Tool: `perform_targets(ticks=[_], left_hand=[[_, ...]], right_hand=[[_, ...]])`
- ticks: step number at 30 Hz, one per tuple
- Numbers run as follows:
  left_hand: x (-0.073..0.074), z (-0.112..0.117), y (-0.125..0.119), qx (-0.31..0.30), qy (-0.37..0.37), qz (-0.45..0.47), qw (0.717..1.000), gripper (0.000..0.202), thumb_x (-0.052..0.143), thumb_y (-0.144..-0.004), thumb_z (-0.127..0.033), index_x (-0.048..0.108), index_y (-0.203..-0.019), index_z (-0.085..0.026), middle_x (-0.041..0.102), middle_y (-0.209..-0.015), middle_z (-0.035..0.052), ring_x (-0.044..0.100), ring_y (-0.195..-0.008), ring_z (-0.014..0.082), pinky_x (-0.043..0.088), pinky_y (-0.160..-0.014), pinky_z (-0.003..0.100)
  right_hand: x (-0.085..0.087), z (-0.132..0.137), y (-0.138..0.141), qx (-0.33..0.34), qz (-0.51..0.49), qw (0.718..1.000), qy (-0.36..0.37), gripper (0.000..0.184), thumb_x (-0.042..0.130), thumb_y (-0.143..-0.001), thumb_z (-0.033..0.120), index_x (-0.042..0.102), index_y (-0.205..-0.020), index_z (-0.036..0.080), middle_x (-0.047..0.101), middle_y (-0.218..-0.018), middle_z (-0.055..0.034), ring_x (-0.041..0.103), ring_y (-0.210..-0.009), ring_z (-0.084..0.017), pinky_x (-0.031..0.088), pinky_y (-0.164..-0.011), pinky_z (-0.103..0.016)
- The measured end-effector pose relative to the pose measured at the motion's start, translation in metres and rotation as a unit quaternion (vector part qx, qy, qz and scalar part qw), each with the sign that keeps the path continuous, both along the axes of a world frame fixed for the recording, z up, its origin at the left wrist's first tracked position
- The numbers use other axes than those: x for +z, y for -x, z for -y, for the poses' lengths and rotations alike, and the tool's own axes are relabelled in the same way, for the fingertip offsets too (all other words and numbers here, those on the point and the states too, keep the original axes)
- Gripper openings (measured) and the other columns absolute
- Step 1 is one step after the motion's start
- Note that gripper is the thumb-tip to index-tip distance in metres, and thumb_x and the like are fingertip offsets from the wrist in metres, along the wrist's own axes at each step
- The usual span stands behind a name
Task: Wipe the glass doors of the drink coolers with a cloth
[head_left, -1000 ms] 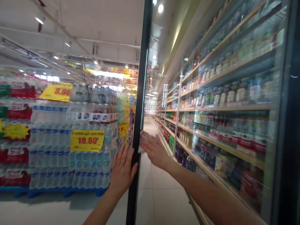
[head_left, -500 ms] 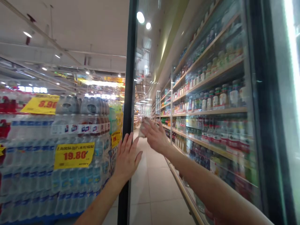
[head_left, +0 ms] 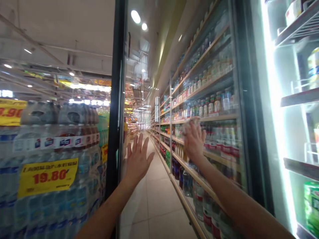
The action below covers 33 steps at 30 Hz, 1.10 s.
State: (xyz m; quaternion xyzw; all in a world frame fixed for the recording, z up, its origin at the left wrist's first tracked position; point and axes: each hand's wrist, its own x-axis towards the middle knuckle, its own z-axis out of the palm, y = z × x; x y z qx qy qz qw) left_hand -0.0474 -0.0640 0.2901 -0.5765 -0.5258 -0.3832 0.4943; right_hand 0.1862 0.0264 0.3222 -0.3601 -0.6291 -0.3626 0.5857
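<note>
An open glass cooler door [head_left: 136, 109] with a dark frame stands in front of me, and shelves of bottles show through the pane. My left hand [head_left: 138, 157] lies spread against the glass near the frame's left side, fingers apart and holding nothing. Farther right, my right hand [head_left: 195, 141] is at the pane with a pale, greyish cloth [head_left: 186, 126] under its fingers. Motion blurs that hand and the cloth, and the palm hides part of the cloth.
Shrink-wrapped bottle packs [head_left: 59, 139] are stacked at left with a yellow price sign [head_left: 48, 176]. At right is the lit cooler interior with dark shelves [head_left: 300, 98] and a green package [head_left: 311, 205]. Beyond the glass runs a tiled aisle floor [head_left: 159, 202].
My right hand has moved the cloth rightward across the glass, away from my left hand. My left hand is a little farther from the frame's edge. The view has turned right, showing more cooler interior.
</note>
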Motion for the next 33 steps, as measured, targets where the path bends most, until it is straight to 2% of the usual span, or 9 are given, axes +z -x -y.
perform_targets(ticks=[4, 9, 15, 18, 20, 22, 25, 28, 33], left_hand=[[0.011, -0.011, -0.016, -0.001, 0.010, 0.023, 1.000, 0.059, 0.038, -0.088, -0.046, 0.031, -0.139, -0.017, 0.022, -0.148, 0.0129, 0.015, -0.138, 0.0297, 0.016, -0.108, 0.056], [0.011, -0.014, -0.020, 0.007, 0.023, 0.031, 0.999, 0.062, 0.039, -0.087, -0.047, 0.030, -0.139, -0.015, 0.021, -0.148, 0.0142, 0.014, -0.138, 0.0320, 0.017, -0.107, 0.058], [0.024, -0.016, -0.025, 0.008, -0.010, 0.007, 1.000, 0.058, 0.037, -0.088, -0.046, 0.036, -0.136, -0.014, 0.027, -0.146, 0.0156, 0.016, -0.138, 0.0308, 0.017, -0.108, 0.057], [0.042, -0.018, -0.027, 0.015, -0.018, -0.009, 1.000, 0.056, 0.036, -0.088, -0.046, 0.038, -0.135, -0.016, 0.027, -0.147, 0.0146, 0.018, -0.137, 0.0306, 0.018, -0.108, 0.055], [0.055, -0.019, -0.028, 0.022, -0.016, -0.012, 1.000, 0.056, 0.035, -0.088, -0.046, 0.037, -0.136, -0.016, 0.025, -0.147, 0.0140, 0.017, -0.137, 0.0307, 0.018, -0.108, 0.055], [0.066, -0.021, -0.031, 0.031, -0.006, -0.018, 0.999, 0.056, 0.036, -0.088, -0.046, 0.036, -0.136, -0.017, 0.025, -0.148, 0.0128, 0.016, -0.138, 0.0304, 0.017, -0.108, 0.056], [0.079, -0.024, -0.035, 0.043, -0.001, -0.031, 0.999, 0.056, 0.037, -0.088, -0.045, 0.035, -0.137, -0.017, 0.027, -0.147, 0.0119, 0.015, -0.138, 0.0297, 0.017, -0.108, 0.056], [0.088, -0.026, -0.033, 0.049, -0.007, -0.037, 0.998, 0.058, 0.036, -0.088, -0.048, 0.033, -0.138, -0.017, 0.026, -0.147, 0.0114, 0.018, -0.137, 0.0301, 0.017, -0.108, 0.055], [0.090, -0.028, -0.028, 0.041, -0.004, -0.043, 0.998, 0.060, 0.035, -0.088, -0.048, 0.031, -0.139, -0.017, 0.025, -0.148, 0.0109, 0.016, -0.138, 0.0299, 0.015, -0.108, 0.055]], right_hand=[[0.005, 0.001, -0.005, 0.035, 0.168, 0.985, -0.022, 0.043, 0.041, -0.084, 0.022, 0.050, -0.125, 0.030, 0.044, -0.140, -0.0030, 0.027, -0.135, -0.023, 0.011, -0.110, -0.051], [0.020, -0.011, -0.046, -0.031, -0.131, 0.991, 0.029, 0.047, 0.033, -0.087, 0.024, 0.045, -0.131, 0.018, 0.037, -0.143, -0.0132, 0.024, -0.135, -0.031, 0.019, -0.103, -0.060], [0.017, -0.014, -0.060, 0.006, 0.176, 0.984, -0.020, 0.042, 0.040, -0.084, 0.021, 0.052, -0.124, 0.029, 0.045, -0.139, -0.0029, 0.027, -0.135, -0.021, 0.015, -0.109, -0.050], [0.035, -0.027, -0.097, -0.026, -0.084, 0.996, 0.025, 0.046, 0.035, -0.084, 0.022, 0.048, -0.128, 0.021, 0.040, -0.141, -0.0109, 0.030, -0.133, -0.028, 0.019, -0.104, -0.058], [0.050, -0.034, -0.115, -0.033, -0.260, 0.963, 0.057, 0.049, 0.031, -0.084, 0.023, 0.046, -0.130, 0.015, 0.037, -0.142, -0.0168, 0.031, -0.131, -0.033, 0.024, -0.099, -0.063], [0.059, -0.034, -0.113, -0.031, -0.299, 0.952, 0.061, 0.049, 0.030, -0.085, 0.024, 0.047, -0.129, 0.011, 0.037, -0.141, -0.0189, 0.030, -0.131, -0.034, 0.026, -0.098, -0.063], [0.063, -0.024, -0.088, -0.011, -0.045, 0.999, 0.026, 0.045, 0.035, -0.084, 0.022, 0.050, -0.127, 0.020, 0.039, -0.142, -0.0100, 0.025, -0.135, -0.027, 0.022, -0.105, -0.054], [0.069, -0.019, -0.081, 0.005, 0.156, 0.988, 0.012, 0.045, 0.039, -0.084, 0.022, 0.049, -0.126, 0.032, 0.039, -0.143, 0.0004, 0.026, -0.135, -0.020, 0.018, -0.109, -0.048], [0.095, -0.027, -0.101, -0.032, -0.207, 0.976, 0.061, 0.049, 0.027, -0.087, 0.023, 0.044, -0.132, 0.011, 0.033, -0.143, -0.0184, 0.027, -0.132, -0.035, 0.025, -0.099, -0.062]])
